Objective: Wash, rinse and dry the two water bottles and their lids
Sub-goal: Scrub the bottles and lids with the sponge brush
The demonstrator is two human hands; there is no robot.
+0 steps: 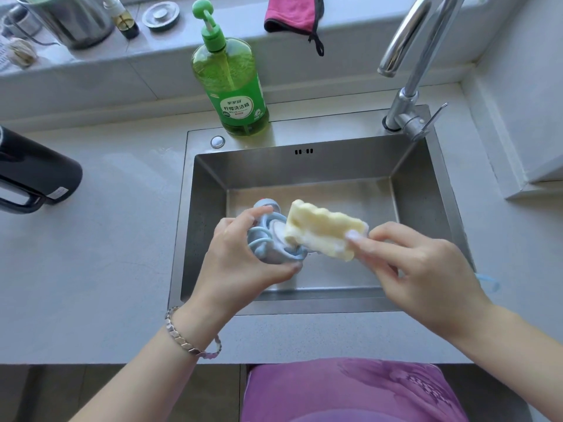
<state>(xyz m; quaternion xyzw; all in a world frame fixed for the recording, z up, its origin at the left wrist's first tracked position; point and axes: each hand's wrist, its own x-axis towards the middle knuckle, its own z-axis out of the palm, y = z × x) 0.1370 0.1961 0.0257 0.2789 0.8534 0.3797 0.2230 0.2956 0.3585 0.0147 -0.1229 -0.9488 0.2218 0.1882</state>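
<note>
Over the steel sink (420, 190), my left hand (240, 257) grips a pale blue bottle lid (268, 239) with a looped strap. My right hand (414, 263) pinches a yellow sponge (326, 228), and the sponge's soapy left end presses against the lid's inner face. A black bottle (36, 175) lies on its side on the counter at the far left. A bit of light blue loop (489, 283) shows at the sink's right edge, mostly hidden behind my right wrist.
A green dish-soap pump bottle (231, 83) stands behind the sink. The chrome tap (408, 86) rises at the back right. A pink cloth (292, 13) hangs on the back ledge, beside a steel pot (70, 19), a small bottle and a sink plug.
</note>
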